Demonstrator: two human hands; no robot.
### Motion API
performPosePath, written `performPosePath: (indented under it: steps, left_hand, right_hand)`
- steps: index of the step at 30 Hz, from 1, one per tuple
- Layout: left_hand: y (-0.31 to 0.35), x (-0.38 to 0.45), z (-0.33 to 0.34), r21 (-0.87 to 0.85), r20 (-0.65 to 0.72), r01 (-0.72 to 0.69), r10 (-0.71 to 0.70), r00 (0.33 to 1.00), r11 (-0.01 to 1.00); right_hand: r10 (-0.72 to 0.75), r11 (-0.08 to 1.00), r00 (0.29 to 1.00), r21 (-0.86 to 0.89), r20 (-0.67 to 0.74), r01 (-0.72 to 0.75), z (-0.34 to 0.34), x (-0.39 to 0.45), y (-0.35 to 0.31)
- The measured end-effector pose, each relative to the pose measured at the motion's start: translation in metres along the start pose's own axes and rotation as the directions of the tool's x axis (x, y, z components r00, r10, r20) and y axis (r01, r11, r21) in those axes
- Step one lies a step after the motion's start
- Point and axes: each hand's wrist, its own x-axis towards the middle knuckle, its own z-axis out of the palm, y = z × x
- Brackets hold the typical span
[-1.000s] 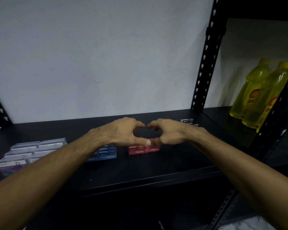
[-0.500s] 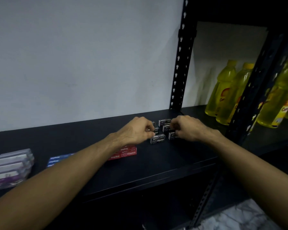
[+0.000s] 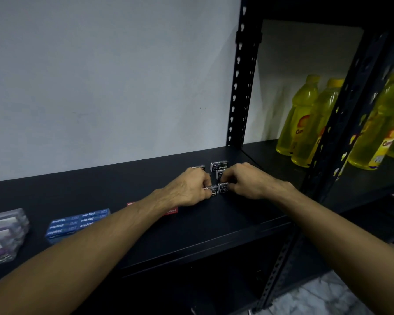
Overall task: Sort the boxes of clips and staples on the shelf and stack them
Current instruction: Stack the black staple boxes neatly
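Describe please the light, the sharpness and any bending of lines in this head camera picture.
Head view: dim light, the black shelf almost swallows detail; the white wall is the brightest area. Print on the black staple boxes is readable, while the clear boxes at the left edge look soft. The wide lens bends and tilts the upright post and stretches both forearms.

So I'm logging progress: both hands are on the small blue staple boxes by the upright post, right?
Not quite. In the head view, the left hand and right hand are on the black staple boxes by the post. The blue staple boxes lie untouched further left.
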Motion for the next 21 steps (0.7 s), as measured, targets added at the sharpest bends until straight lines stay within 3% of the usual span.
performPosePath:
  steps: [21]
  left_hand:
    - [-0.001,-0.020,0.001,0.043,-0.026,-0.018,0.019,0.999,0.999]
  right_hand:
    - [-0.057,0.998,0.998,0.011,0.027,0.057,0.002,-0.015,-0.017]
